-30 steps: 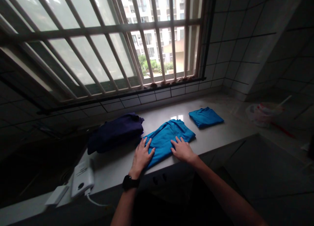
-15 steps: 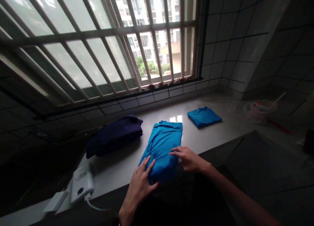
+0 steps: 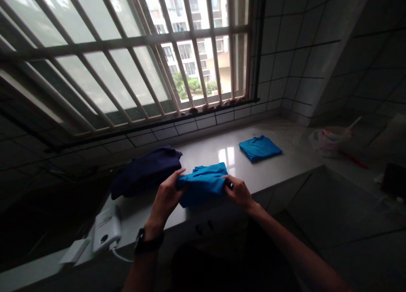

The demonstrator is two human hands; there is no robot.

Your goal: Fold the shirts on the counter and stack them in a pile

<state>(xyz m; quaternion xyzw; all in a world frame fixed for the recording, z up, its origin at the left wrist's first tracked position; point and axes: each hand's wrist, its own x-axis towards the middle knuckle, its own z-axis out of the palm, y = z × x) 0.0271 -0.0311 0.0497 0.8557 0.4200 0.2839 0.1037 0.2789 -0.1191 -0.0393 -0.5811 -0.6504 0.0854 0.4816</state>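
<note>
A bright blue cloth garment (image 3: 204, 184) is held between my two hands at the counter's front edge, its near part raised and bent over. My left hand (image 3: 168, 195) is closed on its left side, with a dark watch on the wrist. Pinching the right side is my right hand (image 3: 237, 191), thumb and fingers on the fabric. What kind of garment it is, I cannot tell. To the left of it lies a dark purple-blue piece of clothing (image 3: 147, 171) in a loose heap. A second blue cloth (image 3: 260, 148), folded flat, rests farther back on the right.
The pale counter (image 3: 203, 150) runs beneath a barred window (image 3: 127, 42). A white power bank (image 3: 107, 230) with a cable and a small white box (image 3: 74, 252) sit at the left front. At the right stands a tub in a plastic bag (image 3: 331, 140), near a red-handled object (image 3: 354, 159).
Both hands have gone from lying against the blue garment to gripping its sides. Its near end has been lifted and folded away from me, so it looks shorter.
</note>
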